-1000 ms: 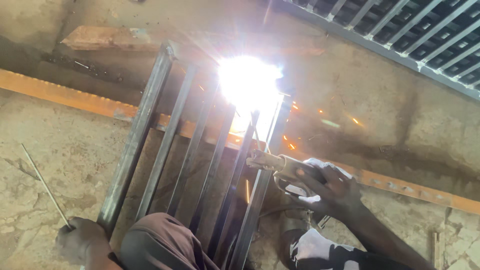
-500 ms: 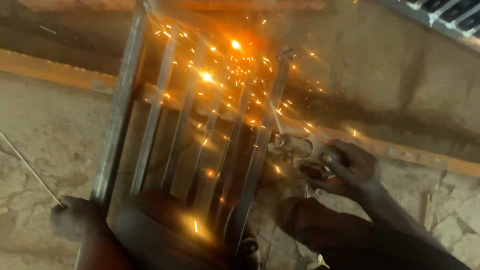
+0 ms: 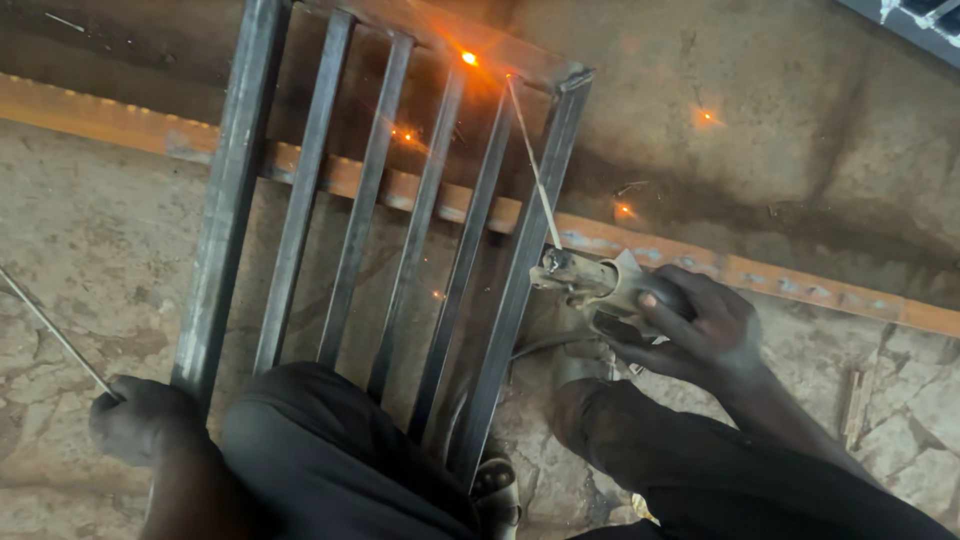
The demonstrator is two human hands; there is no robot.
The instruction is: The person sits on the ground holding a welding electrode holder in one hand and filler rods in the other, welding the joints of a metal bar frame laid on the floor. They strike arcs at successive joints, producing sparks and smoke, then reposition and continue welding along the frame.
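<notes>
A steel frame (image 3: 520,260) of several parallel square bars lies tilted on the ground and runs away from me. My right hand (image 3: 700,325) grips a welding electrode holder (image 3: 590,282); its thin rod (image 3: 532,165) reaches up toward the frame's top right corner. A glowing orange weld spot (image 3: 468,58) sits on the top crossbar. My left hand (image 3: 140,418) is closed at the base of the frame's left bar and holds a thin spare rod (image 3: 50,330) that slants up to the left. My dark-clothed knee (image 3: 330,450) rests over the frame's lower end.
An orange-painted flat steel strip (image 3: 700,260) runs across the concrete floor under the frame. Small sparks glow on the ground at the upper right (image 3: 706,116). My sandalled foot (image 3: 495,490) sits beside the right bar. A metal grille corner (image 3: 915,15) shows top right.
The bright welding arc has gone out, leaving only a glowing spot and a few sparks. The electrode tip has lifted off the joint. The view has shifted closer to the frame.
</notes>
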